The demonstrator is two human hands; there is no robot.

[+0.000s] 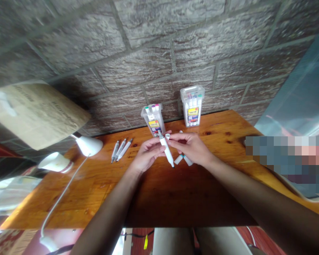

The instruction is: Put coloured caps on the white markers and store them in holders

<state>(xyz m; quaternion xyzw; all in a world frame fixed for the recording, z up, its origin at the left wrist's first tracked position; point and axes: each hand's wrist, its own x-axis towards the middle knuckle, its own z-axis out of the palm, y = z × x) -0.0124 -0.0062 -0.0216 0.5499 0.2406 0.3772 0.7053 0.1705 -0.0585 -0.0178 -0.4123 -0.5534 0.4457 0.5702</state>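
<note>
Between the fingers of my left hand is a white marker, tilted, its grey upper end uncapped. My right hand pinches a small white marker cap close to that end, apart from it. Below my right hand lie two markers with teal bands, partly hidden by the fingers. Behind my hands stands an open clear marker case with a few markers inside. To its right, a second clear case is fuller. Three grey-and-white markers lie on the table to the left.
The wooden table meets a stone-pattern wall. At left stand a lamp with a paper shade and a white cup. A white cord runs to the front edge. A blurred patch covers something at right.
</note>
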